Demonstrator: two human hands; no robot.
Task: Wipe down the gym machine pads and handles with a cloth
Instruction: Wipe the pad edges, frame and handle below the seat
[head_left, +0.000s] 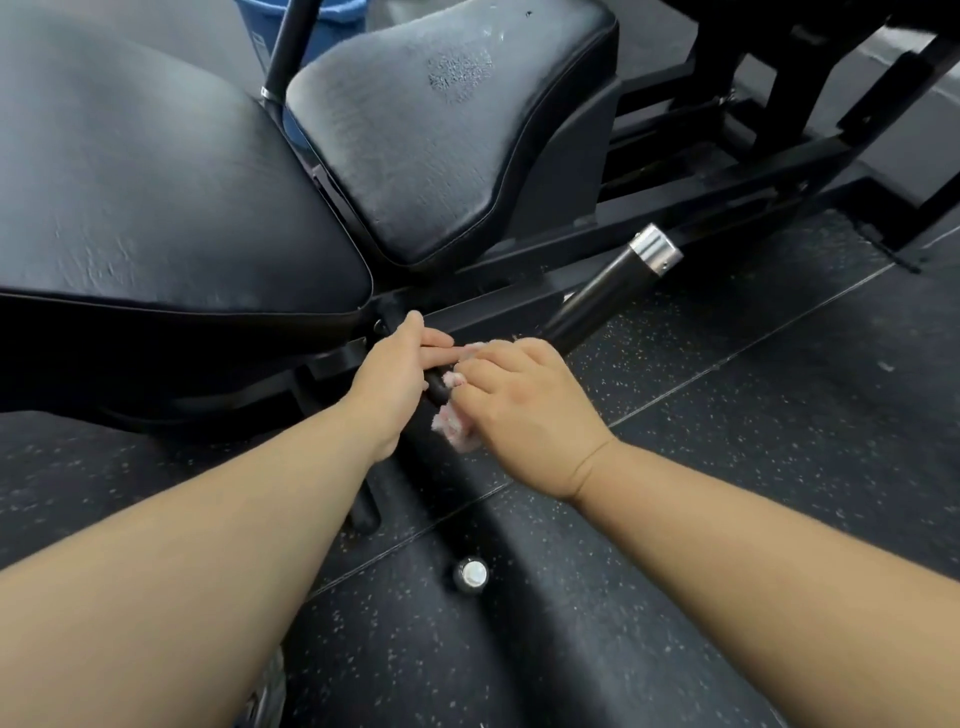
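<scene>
A black handle bar (597, 301) with a silver end cap juts out low from the machine frame, below two black pads: a long back pad (156, 182) at left and a seat pad (426, 130) beyond it. My right hand (524, 410) grips a pale pink cloth (454, 428) wrapped round the lower part of the bar. My left hand (395, 379) sits just left of it, fingers stretched toward the cloth and touching the bar area. The bar under both hands is mostly hidden.
Black speckled rubber floor tiles (753, 415) lie all round. Black frame beams (675, 197) run to the right behind the handle. A second silver-capped bar end (471, 573) points up near my arms. A blue bin (332, 26) stands behind the pads.
</scene>
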